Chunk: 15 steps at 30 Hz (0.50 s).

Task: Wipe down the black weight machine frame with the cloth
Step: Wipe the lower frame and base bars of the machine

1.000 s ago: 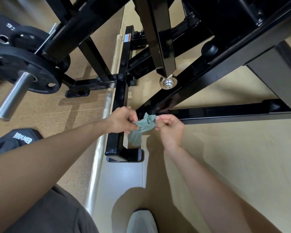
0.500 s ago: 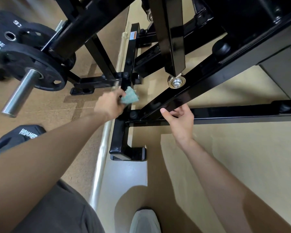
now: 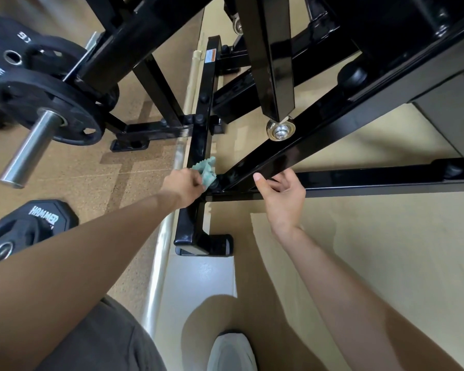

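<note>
The cloth (image 3: 208, 174), a small green rag, is bunched against the frame (image 3: 305, 145) right at the joint where the low bar (image 3: 205, 124) along the floor meets the slanted bar coming down from the upper right. It sits there because the corner is where grime would collect, and a crumpled wad gets into the angle better than a flat sheet.

The left hand (image 3: 184, 184) pinches the rag from the near side, with its fingers (image 3: 197, 180) curled tight together round the bunch. That leaves a frilled edge sticking out toward the low bar, and I take this edge to be the working end.

The right hand (image 3: 281, 195) is at the underside of the slanted bar, just right of the joint. Its thumb (image 3: 258, 178) is raised against the bar's lower edge and the other fingers are loosely curled and a little apart. It looks placed to steady the person's lean, though the angle doesn't show whether the fingers truly grip the bar or only brush it.

Most of the glossy black tubing lies beyond the rag, so the wiping seems to be early on.

Further out, a weight plate (image 3: 51, 103) hangs on a steel peg (image 3: 28, 153) at left. A loose plate (image 3: 24, 223) lies on the floor (image 3: 372, 250), and one shoe (image 3: 230, 352) stands below.
</note>
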Available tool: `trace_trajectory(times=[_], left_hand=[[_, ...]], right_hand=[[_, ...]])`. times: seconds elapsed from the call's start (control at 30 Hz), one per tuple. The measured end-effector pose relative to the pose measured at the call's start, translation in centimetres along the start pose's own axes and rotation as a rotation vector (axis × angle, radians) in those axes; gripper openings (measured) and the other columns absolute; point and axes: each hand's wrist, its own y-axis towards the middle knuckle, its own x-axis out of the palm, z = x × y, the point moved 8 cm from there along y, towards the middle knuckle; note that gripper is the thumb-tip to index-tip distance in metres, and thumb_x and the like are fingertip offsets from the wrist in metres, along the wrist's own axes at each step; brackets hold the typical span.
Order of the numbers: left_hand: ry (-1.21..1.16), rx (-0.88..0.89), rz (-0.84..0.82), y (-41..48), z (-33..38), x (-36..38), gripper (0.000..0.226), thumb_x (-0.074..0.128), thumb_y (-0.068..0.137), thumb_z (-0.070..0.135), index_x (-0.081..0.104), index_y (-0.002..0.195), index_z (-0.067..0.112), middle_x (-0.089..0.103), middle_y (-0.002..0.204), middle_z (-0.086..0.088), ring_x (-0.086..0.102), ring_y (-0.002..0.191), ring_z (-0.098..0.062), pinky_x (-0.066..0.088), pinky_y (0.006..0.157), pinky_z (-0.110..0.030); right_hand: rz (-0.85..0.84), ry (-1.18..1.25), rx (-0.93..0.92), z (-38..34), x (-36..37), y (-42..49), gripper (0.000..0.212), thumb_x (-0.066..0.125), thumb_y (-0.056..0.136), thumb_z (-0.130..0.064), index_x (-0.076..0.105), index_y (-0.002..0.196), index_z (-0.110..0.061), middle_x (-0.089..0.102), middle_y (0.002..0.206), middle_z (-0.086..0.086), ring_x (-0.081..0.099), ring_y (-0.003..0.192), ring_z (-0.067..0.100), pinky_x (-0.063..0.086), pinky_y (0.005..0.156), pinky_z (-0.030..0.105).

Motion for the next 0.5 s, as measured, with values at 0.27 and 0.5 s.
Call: trace_trajectory(times=[0.27, 0.5], left_hand=[[-0.015, -0.057, -0.095, -1.3, -0.7, 1.3, 0.01, 0.085, 0.081, 0.025, 0.075, 0.079, 0.026, 0.071, 0.091, 0.013, 0.065, 0.088, -0.007, 0.052, 0.087, -0.021], [0.044, -0.079, -0.091, -2.7, -1.9, 1.7, 0.012, 0.085, 0.079, 0.03, 0.074, 0.082, 0.025, 0.068, 0.093, 0.012, 0.064, 0.087, -0.01, 0.045, 0.07, -0.017]], right_hand=[[0.175, 0.125, -0.009, -1.3, -1.4, -0.6, 0.03, 0.083, 0.081, -0.007, 0.064, 0.093, -0.027, 0.07, 0.075, -0.011, 0.065, 0.069, 0.002, 0.051, 0.072, 0.014], [0.151, 0.111, -0.023, -1.8, -1.7, 0.1, 0.034, 0.083, 0.08, -0.007, 0.06, 0.094, -0.028, 0.069, 0.078, -0.009, 0.064, 0.068, 0.001, 0.052, 0.072, 0.016]])
